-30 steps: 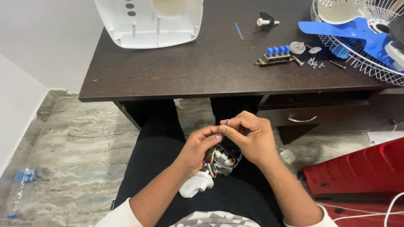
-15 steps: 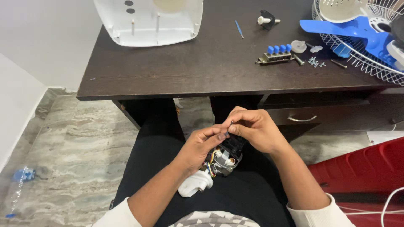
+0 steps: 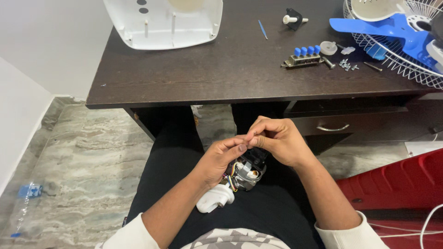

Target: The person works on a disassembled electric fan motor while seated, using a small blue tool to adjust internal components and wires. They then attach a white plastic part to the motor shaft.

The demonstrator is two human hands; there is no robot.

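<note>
Below desk: left hand [image 3: 221, 159], right hand [image 3: 277, 140] — fingers pinched shut together over one motor [image 3: 247, 171]; four blue switch buttons [image 3: 307, 50].

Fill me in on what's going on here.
A person sits at a dark desk with a small fan motor on their lap. The left hand and right hand meet just above it, fingertips pinched together on something too small to make out. On the desk lie a white housing, a blue fan blade on a wire guard, a blue-buttoned switch and loose screws.
</note>
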